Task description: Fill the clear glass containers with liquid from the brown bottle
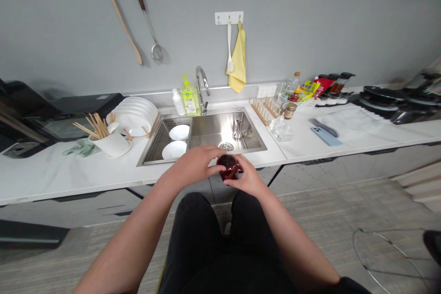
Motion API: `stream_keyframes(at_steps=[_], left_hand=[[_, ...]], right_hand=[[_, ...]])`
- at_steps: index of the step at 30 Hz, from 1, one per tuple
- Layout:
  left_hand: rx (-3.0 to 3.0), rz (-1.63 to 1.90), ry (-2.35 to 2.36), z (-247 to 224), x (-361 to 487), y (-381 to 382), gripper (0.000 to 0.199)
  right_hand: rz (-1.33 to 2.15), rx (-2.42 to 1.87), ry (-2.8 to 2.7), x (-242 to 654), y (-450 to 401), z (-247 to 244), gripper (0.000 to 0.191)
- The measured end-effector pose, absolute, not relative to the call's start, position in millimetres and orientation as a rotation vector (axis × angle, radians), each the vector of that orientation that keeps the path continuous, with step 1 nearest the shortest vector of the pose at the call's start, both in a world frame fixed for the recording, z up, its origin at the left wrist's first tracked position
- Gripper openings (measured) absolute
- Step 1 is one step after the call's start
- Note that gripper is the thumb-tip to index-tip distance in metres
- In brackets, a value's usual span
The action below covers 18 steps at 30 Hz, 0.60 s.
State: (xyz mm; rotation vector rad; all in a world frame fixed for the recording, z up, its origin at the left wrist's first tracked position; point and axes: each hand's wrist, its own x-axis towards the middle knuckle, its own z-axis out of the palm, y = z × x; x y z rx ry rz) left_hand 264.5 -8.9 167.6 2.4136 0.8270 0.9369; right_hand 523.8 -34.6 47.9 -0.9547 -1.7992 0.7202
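Your left hand (197, 163) and right hand (248, 178) pinch the red cup (230, 172) between their fingers, so hold it level, sink (218, 125) at twelve o'clock.

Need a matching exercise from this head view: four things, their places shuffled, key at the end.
Things
1. dark red vessel
2. yellow cloth
3. two white bowls
4. blue phone

Places
A. on the counter, right of the sink
B. held between the left grip and the right grip
C. in the left part of the sink
D. hanging from the white hook rail

Pairs: 1-B, 2-D, 3-C, 4-A
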Motion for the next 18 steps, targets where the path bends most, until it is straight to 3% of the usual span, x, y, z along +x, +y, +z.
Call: stream_keyframes(at_steps=[2, 6, 11, 18], left_hand=[[2.328, 0.991, 0.93, 147, 253, 2, 0.05], [2.189, 1.115, 1.342, 79, 213, 33, 0.031], [2.213, 1.075, 1.8, 12, 172, 61, 0.034], [2.301, 0.978, 1.902, -12, 168, 71, 0.034]], right_hand=[[0.599, -1.044, -1.707, 557, -23, 42, 0.081], [0.395, -1.301, -1.329, 667, 8, 21, 0.086], [0.195, -1.569, -1.036, 790, 43, -1, 0.089], [0.261, -1.619, -1.008, 804, 73, -13, 0.089]])
